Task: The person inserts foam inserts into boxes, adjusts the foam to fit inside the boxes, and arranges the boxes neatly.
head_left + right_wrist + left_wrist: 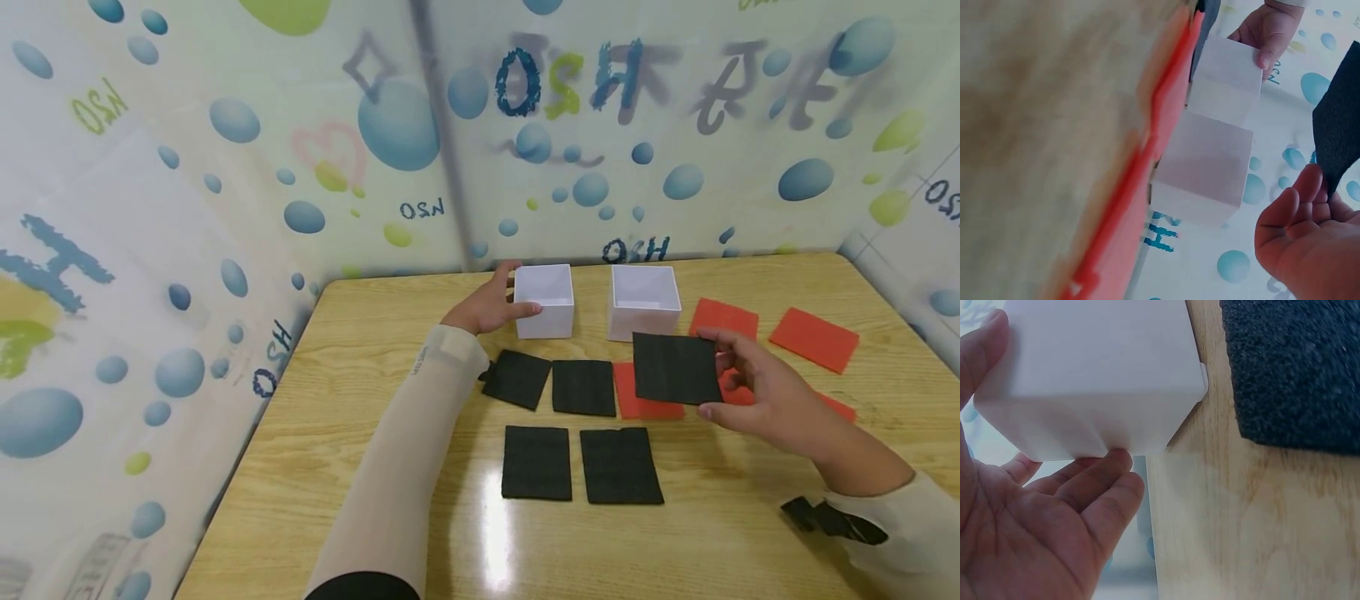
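My left hand [487,307] grips the left white box [543,321], thumb across its front and fingers at its left side and back. In the left wrist view the fingertips [1120,460] touch the side of the white box [1091,356]. My right hand [765,392] pinches a black foam square [675,369] by its right edge, raised above the table in front of the second white box [645,323]. The right wrist view shows that black square [1338,119] between thumb and fingers. Both boxes have open tops.
Several black squares lie on the wooden table [360,400], among them one black square [536,463] at the front. Several red pieces lie to the right, including a red piece [814,339]. A patterned wall covering [525,192] rises behind the table.
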`<state>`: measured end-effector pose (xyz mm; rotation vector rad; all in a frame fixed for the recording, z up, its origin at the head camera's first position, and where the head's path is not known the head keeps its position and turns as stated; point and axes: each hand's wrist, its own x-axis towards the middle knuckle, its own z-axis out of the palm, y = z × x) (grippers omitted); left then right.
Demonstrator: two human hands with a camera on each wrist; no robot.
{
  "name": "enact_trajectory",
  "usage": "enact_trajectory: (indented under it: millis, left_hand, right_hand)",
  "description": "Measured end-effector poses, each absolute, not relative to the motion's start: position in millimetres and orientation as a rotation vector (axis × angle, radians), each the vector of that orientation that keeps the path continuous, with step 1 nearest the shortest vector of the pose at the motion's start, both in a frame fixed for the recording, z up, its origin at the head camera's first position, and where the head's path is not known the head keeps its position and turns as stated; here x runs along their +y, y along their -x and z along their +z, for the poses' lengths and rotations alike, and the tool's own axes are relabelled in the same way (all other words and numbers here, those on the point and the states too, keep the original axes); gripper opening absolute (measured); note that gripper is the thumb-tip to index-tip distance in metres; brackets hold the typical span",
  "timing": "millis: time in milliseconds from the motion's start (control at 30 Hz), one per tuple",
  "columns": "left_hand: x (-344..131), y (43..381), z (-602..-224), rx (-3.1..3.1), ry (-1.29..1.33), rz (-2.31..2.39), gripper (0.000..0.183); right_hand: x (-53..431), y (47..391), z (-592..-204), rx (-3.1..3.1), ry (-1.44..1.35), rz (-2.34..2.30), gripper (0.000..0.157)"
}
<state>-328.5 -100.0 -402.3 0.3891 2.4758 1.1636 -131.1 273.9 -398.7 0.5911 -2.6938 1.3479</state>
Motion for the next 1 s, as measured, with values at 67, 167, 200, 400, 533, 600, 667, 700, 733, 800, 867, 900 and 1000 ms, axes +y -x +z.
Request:
enact_trajectory:
  millis: [67, 167, 200, 400, 533, 600, 667, 700, 733, 800, 867, 900, 1000]
  left_hand:
    - [-100, 328, -403, 2.477, -0.39, 1.163, 0.105]
    - [-100, 328, -403, 2.475, -0.392, 1.172, 0.105]
    - [-100, 329, -403, 2.476, -0.392, 1.172, 0.105]
    - [-100, 329, -404, 2.49, -0.389, 1.148, 0.106]
    - [-99, 329, -404, 2.484, -0.387, 1.163, 0.105]
    - [-100, 329, -404, 2.478, -0.385, 1.173, 0.105]
    - [-100, 329, -405, 2.471, -0.388, 1.182, 0.105]
    - [-100, 330, -405, 2.469, -0.391, 1.184, 0.105]
    - [-100, 330, -405, 2.467, -0.395, 1.186, 0.105]
    - [-100, 331, -406, 2.465, -0.408, 1.191, 0.105]
    - [-100, 331, -406, 2.463, -0.419, 1.194, 0.104]
    - [-100, 331, -406, 2.463, -0.418, 1.193, 0.103]
    - [-100, 331, -407, 2.471, -0.412, 1.181, 0.103]
  right_hand:
    - [271, 135, -394, -2.702, -0.576, 1.359, 0.087]
    - [266, 142, -388, -2.72, -0.549, 1.375, 0.088]
    - [264, 144, -386, -2.722, -0.54, 1.386, 0.089]
    - [253, 160, -375, -2.731, -0.512, 1.402, 0.091]
    - [247, 171, -368, -2.776, -0.474, 1.397, 0.094]
    - [245, 176, -366, -2.78, -0.467, 1.424, 0.095]
    - [243, 180, -364, -2.774, -0.473, 1.447, 0.094]
    - [241, 182, -363, -2.765, -0.481, 1.464, 0.094]
    - [240, 184, -363, -2.755, -0.487, 1.478, 0.094]
    - [238, 189, -362, -2.745, -0.505, 1.487, 0.093]
    - [234, 193, -360, -2.737, -0.517, 1.512, 0.092]
    - [232, 195, -358, -2.74, -0.511, 1.525, 0.092]
    - [227, 203, -355, -2.748, -0.529, 1.548, 0.091]
